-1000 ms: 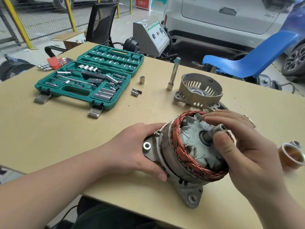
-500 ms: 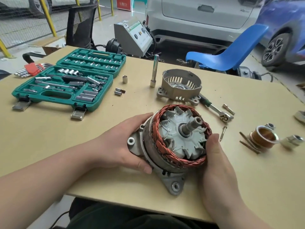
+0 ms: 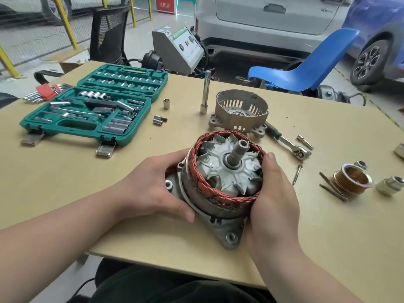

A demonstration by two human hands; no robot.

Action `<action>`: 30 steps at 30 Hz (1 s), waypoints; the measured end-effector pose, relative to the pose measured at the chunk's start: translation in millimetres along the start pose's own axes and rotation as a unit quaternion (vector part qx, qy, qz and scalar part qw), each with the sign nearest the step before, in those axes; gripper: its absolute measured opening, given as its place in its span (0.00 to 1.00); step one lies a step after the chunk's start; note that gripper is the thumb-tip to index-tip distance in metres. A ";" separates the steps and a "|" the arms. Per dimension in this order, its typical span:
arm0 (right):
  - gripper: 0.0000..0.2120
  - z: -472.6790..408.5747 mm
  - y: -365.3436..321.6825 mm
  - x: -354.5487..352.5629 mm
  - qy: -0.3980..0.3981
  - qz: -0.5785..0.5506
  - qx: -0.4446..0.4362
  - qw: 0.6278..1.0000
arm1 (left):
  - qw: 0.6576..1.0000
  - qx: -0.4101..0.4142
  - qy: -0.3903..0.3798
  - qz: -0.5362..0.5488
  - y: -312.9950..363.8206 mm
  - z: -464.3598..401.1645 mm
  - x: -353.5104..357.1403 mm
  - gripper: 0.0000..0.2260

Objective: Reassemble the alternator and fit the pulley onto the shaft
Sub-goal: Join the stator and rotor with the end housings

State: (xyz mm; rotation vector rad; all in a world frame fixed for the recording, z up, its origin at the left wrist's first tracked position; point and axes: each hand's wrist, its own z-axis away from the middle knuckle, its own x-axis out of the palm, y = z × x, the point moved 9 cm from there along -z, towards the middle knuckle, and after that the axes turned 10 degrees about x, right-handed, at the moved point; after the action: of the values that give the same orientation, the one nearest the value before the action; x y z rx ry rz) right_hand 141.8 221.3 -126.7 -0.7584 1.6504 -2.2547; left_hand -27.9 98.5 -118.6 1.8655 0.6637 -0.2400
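Both hands clasp the grey alternator body (image 3: 220, 184) with copper windings.
Left hand (image 3: 153, 189) and right hand (image 3: 273, 193) curl round it; grey metal end cover (image 3: 240, 112) stands far, copper-toned grooved pulley (image 3: 353, 179) right.

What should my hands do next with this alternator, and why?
Probably free the right hand and fetch the front housing lying behind, then lower it over the shaft. Both hands, the left hand included, grip the half-built alternator; its copper windings and rotor are uncovered, and the pulley sits aside on the table.
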 end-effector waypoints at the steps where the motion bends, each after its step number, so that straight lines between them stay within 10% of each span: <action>1: 0.17 -3.6 -0.2 1.7 -0.003 -0.006 0.010 1.000 | 1.000 -0.001 0.009 -0.003 0.6 0.3 -2.0 0.48; 12: 0.20 -40.9 -17.6 24.4 -0.046 0.041 0.066 0.996 | 0.995 -0.044 0.095 0.001 6.7 -1.4 -10.2 0.35; 30: 0.27 -26.5 -16.3 27.0 -0.057 0.039 -0.039 0.997 | 0.994 -0.026 0.087 0.055 -1.5 5.6 -9.0 0.57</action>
State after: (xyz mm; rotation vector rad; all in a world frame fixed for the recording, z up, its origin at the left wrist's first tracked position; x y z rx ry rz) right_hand 106.6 235.1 -110.3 -0.8108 1.6928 -2.0658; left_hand -35.3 90.9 -117.8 1.8792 0.6767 0.0110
